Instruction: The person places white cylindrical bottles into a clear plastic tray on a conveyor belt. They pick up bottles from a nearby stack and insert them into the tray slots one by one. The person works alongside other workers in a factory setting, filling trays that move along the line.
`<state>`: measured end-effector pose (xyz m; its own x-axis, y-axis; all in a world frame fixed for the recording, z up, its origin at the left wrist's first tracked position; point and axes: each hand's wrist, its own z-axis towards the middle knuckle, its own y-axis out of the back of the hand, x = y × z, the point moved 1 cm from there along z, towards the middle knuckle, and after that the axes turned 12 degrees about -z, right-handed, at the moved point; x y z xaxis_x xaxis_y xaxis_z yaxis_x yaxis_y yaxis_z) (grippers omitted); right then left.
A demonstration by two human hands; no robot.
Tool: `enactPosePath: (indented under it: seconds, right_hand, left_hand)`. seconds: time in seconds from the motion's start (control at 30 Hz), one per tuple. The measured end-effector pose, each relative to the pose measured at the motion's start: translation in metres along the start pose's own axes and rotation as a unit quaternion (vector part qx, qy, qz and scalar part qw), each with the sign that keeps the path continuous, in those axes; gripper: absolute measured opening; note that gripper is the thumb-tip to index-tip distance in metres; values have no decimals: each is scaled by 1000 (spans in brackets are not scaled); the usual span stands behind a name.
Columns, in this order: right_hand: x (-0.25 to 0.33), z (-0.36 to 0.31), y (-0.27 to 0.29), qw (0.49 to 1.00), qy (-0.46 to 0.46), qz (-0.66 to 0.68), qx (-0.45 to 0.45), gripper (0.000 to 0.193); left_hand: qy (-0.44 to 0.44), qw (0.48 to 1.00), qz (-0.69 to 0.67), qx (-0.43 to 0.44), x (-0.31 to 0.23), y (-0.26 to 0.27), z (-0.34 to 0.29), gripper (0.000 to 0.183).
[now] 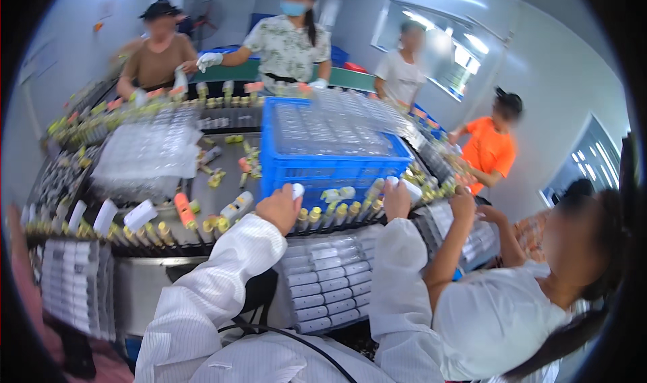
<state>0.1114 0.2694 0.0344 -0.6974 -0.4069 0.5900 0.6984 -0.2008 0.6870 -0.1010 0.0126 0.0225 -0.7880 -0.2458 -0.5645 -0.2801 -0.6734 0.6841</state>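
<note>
My left hand [278, 210] is closed, a small white rounded part [298, 191] showing at its fingertips. To its right, my right hand [397, 201] is also closed on a white part [393, 181]; the fingers hide most of it. Both hands hover by a row of upright tubes with gold tops [315, 214] in a dark rail. Below and between my forearms lies a clear tray filled with white oblong cases [335, 283]. A white case [236, 206] with a yellow end leans on the row left of my left hand.
A blue crate [283, 155] with clear plastic trays [330, 130] on it stands beyond my hands. More clear trays [148, 147] are stacked left. A co-worker in white [499, 315] sits close on my right; several others work around the table.
</note>
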Motion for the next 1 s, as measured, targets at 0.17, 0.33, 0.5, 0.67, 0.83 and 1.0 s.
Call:
enactPosePath:
  seconds: [0.17, 0.33, 0.5, 0.67, 0.83, 1.0]
  right_hand:
    - [81, -30, -17, 927, 169, -301, 149, 48]
    - [83, -69, -33, 940, 240, -240, 26, 51]
    - [104, -96, -25, 921, 349, -171, 16, 56]
    - [114, -156, -11, 912, 392, 6, -118, 49]
    - [31, -181, -28, 931, 316, 27, 180, 23]
    - [1, -182, -51, 876, 421, -124, 198, 26]
  left_hand:
    - [36, 998, 16, -57, 25, 32, -20, 33]
    - [25, 998, -28, -57, 50, 57, -33, 42]
    - [-132, 960, 94, -226, 46, 97, -64, 57]
    - [-216, 961, 9, -170, 35, 85, -123, 41]
    - [-214, 971, -45, 96, 40, -17, -171, 22]
    - [-175, 971, -9, 164, 35, -83, -171, 24]
